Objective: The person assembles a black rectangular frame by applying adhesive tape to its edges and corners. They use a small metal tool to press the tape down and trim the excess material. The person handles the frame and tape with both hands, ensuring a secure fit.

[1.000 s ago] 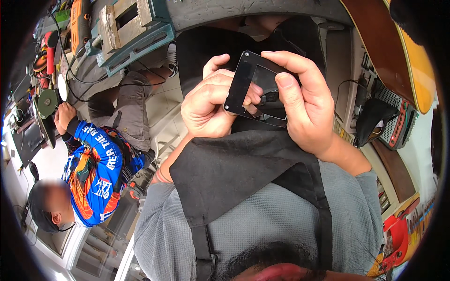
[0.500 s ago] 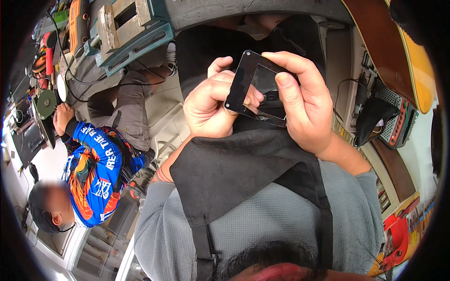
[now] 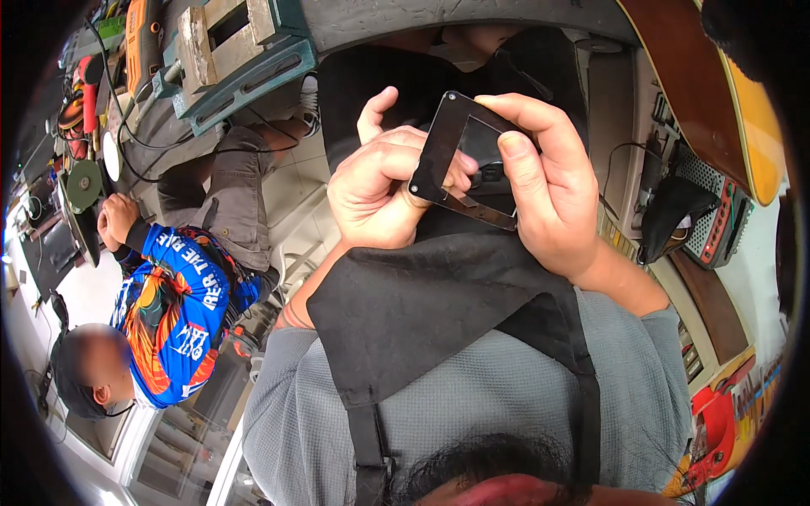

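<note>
Frame (image 3: 440, 145) sits between the hands, pinched by the right hand (image 3: 544, 181), thumb on its near face; the left hand (image 3: 375, 185) is half-curled behind it, whether gripping I cannot tell. Fingering its far side seems the step; moving on would call for a steady right pinch.

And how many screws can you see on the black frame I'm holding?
2: one screw at the top corner of the black frame, another at its left corner. The right hand covers part, so more may be hidden.
</note>
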### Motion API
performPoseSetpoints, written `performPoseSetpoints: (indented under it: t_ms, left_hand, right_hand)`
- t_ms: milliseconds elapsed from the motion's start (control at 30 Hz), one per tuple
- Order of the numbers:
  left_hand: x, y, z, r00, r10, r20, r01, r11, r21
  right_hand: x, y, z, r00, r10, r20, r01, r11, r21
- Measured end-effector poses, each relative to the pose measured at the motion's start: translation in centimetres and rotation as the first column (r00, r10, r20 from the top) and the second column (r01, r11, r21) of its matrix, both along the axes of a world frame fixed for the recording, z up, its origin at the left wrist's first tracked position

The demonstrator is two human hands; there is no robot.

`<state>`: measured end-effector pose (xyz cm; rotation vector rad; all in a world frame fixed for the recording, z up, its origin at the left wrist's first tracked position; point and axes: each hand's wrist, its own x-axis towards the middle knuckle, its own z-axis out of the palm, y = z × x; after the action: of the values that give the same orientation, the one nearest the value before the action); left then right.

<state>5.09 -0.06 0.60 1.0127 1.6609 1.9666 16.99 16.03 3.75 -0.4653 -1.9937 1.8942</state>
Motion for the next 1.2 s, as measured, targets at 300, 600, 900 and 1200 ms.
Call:
performPoseSetpoints:
  t_ms: [300, 600, 900, 1200]
  left_hand:
    - [-0.1, -0.4, -0.5, 0.992, -0.077, 0.101, 0.073, 0.996, 0.041]
    - [-1.1, -1.4, 0.2, 0.906, -0.326, 0.270, 0.352, 0.935, -0.052]
    - [-2.1, -3.1, -4.0, 0.685, -0.248, 0.685, 0.448, 0.885, -0.129]
    - [-3.0, -5.0, -4.5, 0.442, -0.014, 0.897, 0.193, 0.978, -0.080]
  right_hand:
    - [-1.0, -0.3, -0.3, 0.999, 0.006, -0.041, -0.005, 1.000, 0.019]
    - [-0.9, -0.2, -0.5, 0.999, 0.045, 0.006, -0.043, 0.974, -0.222]
    - [-0.2, 1.2, -0.5, 0.998, -0.050, 0.031, 0.058, 0.930, -0.364]
    - [2.8, 3.3, -3.0, 0.964, 0.170, 0.205, 0.020, 0.720, -0.694]
